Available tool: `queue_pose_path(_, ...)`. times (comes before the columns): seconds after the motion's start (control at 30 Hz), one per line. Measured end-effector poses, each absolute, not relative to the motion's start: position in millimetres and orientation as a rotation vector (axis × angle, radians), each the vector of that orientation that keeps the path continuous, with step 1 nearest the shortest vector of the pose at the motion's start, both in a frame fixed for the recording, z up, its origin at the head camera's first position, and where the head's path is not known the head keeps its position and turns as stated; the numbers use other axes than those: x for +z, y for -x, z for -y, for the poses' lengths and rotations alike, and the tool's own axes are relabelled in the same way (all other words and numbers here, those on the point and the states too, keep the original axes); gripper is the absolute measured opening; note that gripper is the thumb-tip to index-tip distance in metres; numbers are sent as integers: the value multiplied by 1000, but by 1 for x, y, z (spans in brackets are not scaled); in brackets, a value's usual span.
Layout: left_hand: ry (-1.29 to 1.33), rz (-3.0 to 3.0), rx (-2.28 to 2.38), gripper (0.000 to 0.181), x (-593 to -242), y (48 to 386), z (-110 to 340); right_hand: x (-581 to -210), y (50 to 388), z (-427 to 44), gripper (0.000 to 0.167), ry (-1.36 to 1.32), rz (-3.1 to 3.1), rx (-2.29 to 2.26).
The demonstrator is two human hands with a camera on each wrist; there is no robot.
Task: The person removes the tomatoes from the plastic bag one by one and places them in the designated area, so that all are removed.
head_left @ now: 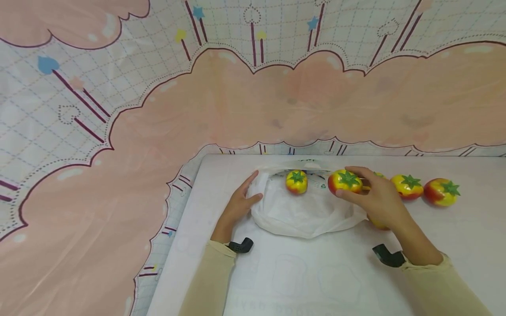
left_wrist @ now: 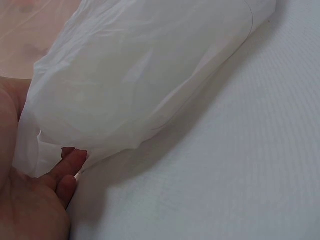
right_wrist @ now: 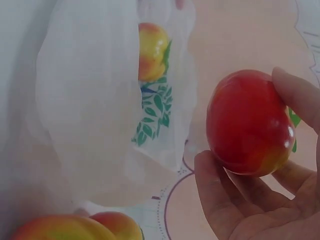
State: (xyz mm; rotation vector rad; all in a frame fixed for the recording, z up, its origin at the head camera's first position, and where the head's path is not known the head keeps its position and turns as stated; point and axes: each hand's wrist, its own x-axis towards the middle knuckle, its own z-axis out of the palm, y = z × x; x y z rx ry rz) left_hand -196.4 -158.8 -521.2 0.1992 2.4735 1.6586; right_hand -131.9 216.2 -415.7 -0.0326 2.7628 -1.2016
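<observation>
A white plastic bag (head_left: 300, 221) lies on the table with its mouth spread, green leaf print showing inside. My left hand (head_left: 237, 204) holds the bag's left edge; in the left wrist view, fingers (left_wrist: 72, 165) show at the thin plastic. One red-and-yellow toy fruit (head_left: 296, 182) with a green leafy top sits within the bag's mouth. Over the bag's right side, my right hand (head_left: 377, 195) grips another toy fruit (head_left: 345, 182) between thumb and fingers. Its smooth red underside (right_wrist: 250, 122) faces the right wrist camera, apart from the bag.
Two more toy fruits, one (head_left: 407, 187) beside another (head_left: 442, 192), lie right of my right hand. Others are partly hidden by that hand, one below it (head_left: 378, 223). The white table (head_left: 300, 276) ends at a patterned pink cloth (head_left: 316, 105) behind.
</observation>
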Motion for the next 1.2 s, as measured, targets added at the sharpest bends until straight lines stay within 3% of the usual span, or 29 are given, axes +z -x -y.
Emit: queue_pose_path(1.2,-197,-2457,1692,73,-520,197,155,-423,122,-258,85,-75,-2902,-1121)
